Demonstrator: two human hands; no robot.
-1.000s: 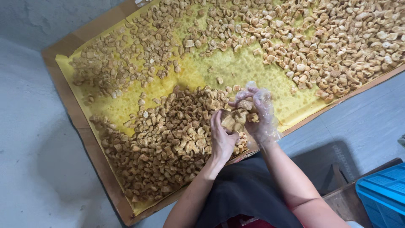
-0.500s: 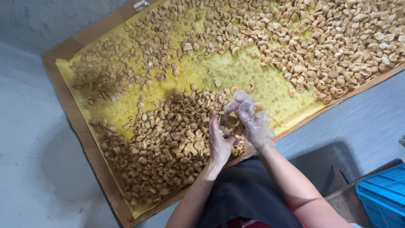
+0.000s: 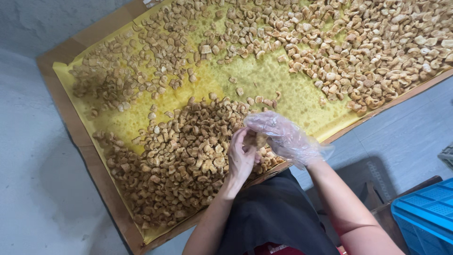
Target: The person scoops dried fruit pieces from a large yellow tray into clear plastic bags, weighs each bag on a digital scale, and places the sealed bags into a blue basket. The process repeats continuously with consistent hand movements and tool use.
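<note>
Left hand [image 3: 241, 158], bare, cups small fried pieces [image 3: 257, 140]. Right hand [image 3: 283, 137], in a clear plastic glove, pinches at them above the heap [image 3: 179, 160] on yellow paper [image 3: 283, 80].

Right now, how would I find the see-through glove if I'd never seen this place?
Find the big yellow sheet covered with tan fried pieces. At its near edge two hands meet over the pile. The right hand wears the crinkly clear plastic glove; the left hand beside it is bare.

No packages, labels, signs or screens in view
</note>
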